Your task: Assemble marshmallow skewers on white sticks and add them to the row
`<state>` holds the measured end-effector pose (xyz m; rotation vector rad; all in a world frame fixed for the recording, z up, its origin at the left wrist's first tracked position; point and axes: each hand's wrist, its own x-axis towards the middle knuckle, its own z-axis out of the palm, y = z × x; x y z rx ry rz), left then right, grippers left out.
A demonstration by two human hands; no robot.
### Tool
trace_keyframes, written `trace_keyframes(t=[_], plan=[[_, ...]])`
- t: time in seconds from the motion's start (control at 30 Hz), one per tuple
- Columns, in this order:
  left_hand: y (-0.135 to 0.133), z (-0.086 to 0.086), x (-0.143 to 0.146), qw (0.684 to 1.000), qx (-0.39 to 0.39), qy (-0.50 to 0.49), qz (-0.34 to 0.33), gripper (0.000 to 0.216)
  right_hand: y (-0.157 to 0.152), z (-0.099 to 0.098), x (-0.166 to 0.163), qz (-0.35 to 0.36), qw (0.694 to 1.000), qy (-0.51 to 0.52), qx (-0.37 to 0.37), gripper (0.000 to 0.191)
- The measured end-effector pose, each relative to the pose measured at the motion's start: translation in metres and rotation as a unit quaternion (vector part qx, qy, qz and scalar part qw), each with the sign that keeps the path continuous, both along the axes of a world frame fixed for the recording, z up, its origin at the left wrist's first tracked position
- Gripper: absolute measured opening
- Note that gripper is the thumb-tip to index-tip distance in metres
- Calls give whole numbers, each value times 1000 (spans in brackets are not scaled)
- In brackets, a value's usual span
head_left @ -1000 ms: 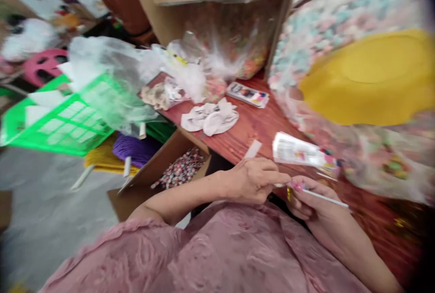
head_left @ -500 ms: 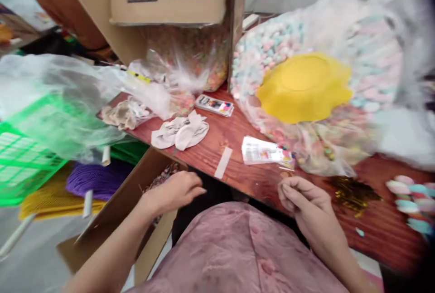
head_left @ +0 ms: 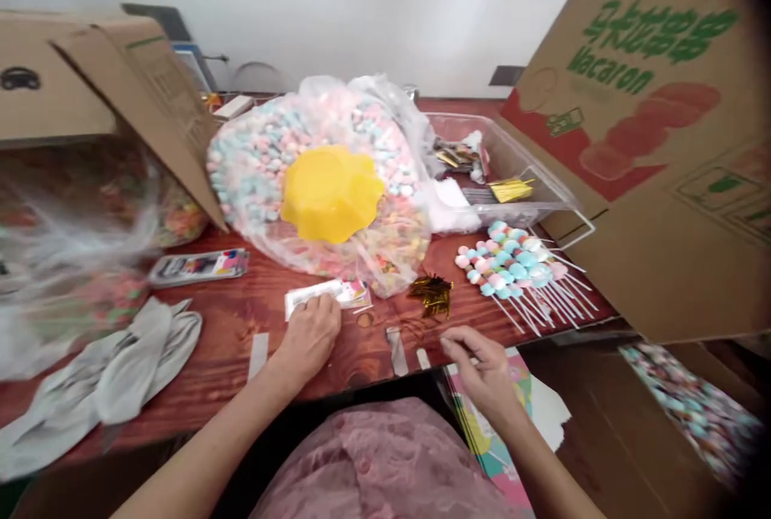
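My left hand (head_left: 310,334) rests on the red-brown wooden table (head_left: 229,342), its curled fingers touching a small white printed packet (head_left: 322,295); whether they grip it I cannot tell. My right hand (head_left: 479,358) hovers at the table's front edge with thumb and fingers pinched together on something too small to name. A tuft of gold twist ties (head_left: 430,294) lies just beyond it. Several skewers of pink, blue and white marshmallows (head_left: 511,262) lie to the right. A big clear bag of marshmallows (head_left: 313,181) carries a yellow bowl (head_left: 331,191).
Grey-white gloves (head_left: 120,366) lie at the left, with a flat packet (head_left: 198,265) behind them. Cardboard boxes stand at the left (head_left: 90,77) and right (head_left: 662,141). A clear plastic tray (head_left: 506,173) holds more gold ties. Colourful bags (head_left: 494,431) hang below the table edge.
The view has swung right from the green basket and floor box toward the table. My left hand came up from the box onto the white packet. The stick left my right hand.
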<state>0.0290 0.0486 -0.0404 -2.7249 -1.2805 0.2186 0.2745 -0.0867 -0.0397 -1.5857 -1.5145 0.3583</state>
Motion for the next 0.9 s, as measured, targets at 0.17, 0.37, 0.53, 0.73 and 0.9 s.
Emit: trace_keyframes(t=[0.17,0.37,0.53,0.73,0.9], plan=[[3,-15,-13,993,97,-50,-39,28,-2,-8,82,-217,956,-171,103,12],[8,-25,-20,963,205,-159,-72,22,13,30,138,-351,845,-400,47,21],[-1,-28,-16,961,205,-181,-49,20,39,65,176,-359,803,-431,-202,36],[-7,-13,1,986,81,-116,84,25,64,59,205,-280,829,-403,-268,26],[1,-6,-1,984,39,-137,105,24,62,52,204,-302,845,-398,-190,24]])
